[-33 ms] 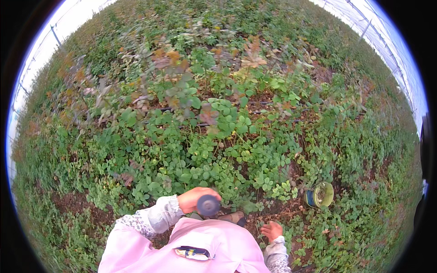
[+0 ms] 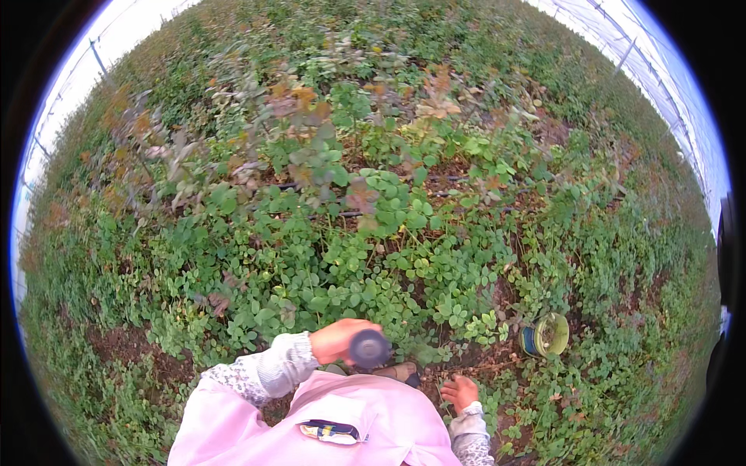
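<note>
1. Dense green leafy plants [image 2: 388, 268] spread beneath a pale, ribbed, translucent cover [image 2: 657, 58].
2. Fingers of the left hand [image 2: 338, 339] are wrapped around a dark grey, round-ended object [image 2: 369, 349] in front of the body; its far end is hidden.
3. Good handling, I judge, calls for a firm wrap and a round end clear of the pink cloth apron [image 2: 264, 431], just below.
4. Loosely bent fingers on the right hand [image 2: 461, 392] show nothing between them.
5. Between the hands lies a brown shoe [image 2: 398, 371]; farther right sits a pale green round bucket with a blue band [image 2: 553, 334].
</note>
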The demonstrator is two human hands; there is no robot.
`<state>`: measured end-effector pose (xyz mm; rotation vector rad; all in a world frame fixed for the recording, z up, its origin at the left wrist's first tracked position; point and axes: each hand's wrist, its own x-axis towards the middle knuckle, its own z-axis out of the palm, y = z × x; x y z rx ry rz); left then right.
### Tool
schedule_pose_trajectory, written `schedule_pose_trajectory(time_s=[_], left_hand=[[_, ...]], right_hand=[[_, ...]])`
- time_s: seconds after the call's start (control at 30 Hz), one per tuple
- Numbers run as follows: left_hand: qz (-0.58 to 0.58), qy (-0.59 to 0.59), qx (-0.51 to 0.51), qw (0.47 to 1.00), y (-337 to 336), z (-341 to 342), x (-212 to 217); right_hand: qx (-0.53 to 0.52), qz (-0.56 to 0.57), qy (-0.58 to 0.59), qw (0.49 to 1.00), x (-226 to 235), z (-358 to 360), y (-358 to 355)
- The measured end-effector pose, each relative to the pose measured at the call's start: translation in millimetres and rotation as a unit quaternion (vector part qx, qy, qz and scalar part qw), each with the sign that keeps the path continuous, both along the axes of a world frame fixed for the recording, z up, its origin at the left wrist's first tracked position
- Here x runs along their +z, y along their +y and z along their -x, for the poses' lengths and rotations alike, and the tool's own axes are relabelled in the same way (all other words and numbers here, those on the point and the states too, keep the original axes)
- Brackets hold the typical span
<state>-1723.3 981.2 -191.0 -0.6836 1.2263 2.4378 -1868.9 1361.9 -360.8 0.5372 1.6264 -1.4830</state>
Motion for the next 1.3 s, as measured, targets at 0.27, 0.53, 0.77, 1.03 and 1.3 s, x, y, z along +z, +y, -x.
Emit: schedule_pose_trajectory(time_s=[0.27, 0.53, 0.77, 1.03, 1.3], left_hand=[[0.08, 0.174, -0.307, 0.932, 57, 30, 82], [0.04, 0.272, -0.324, 0.905, 55, 18, 54], [0.234, 0.011, 0.136, 0.963, -126, -1, -127], [0.496, -0.169, 0.46, 0.717, -332, -43, -178], [0.445, -0.176, 0.441, 0.759, -366, -12, -146]], right_hand=[[0.085, 0.348, -0.145, 0.922, 59, -29, -133], [-0.039, 0.392, -0.159, 0.905, 86, -62, -117], [-0.246, 0.342, -0.04, 0.906, 130, -90, -19], [-0.172, 0.311, 0.167, 0.92, 273, -85, 4], [-0.122, -0.215, 0.525, 0.815, 319, -13, -22]])
